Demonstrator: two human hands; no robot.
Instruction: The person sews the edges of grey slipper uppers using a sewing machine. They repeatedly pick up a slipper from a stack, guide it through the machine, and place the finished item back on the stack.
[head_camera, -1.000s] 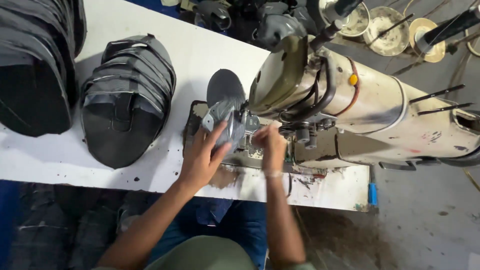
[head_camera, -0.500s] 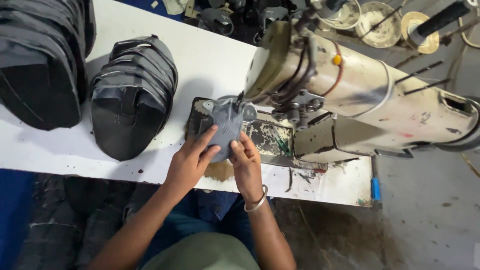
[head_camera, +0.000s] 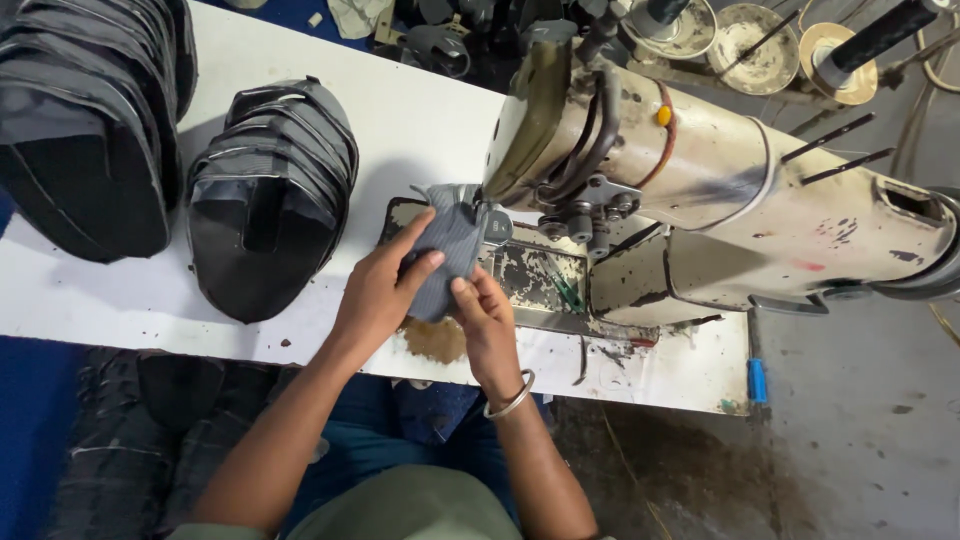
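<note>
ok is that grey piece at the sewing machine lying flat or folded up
Folded up. The grey piece stands bunched and curved between the left hand and right hand, raised off the sewing machine bed.

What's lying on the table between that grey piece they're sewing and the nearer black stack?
Nothing: the head view shows bare white table between the grey fabric piece and the nearer black stack.

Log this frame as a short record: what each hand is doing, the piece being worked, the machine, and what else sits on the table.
left hand: grips the grey fabric piece from its left side
right hand: pinches the piece's lower edge
grey fabric piece: held up at the sewing machine's head
sewing machine: cream, worn, on the white table
stacks of dark pieces: two, left of the hands
bracelet: on right wrist
</note>
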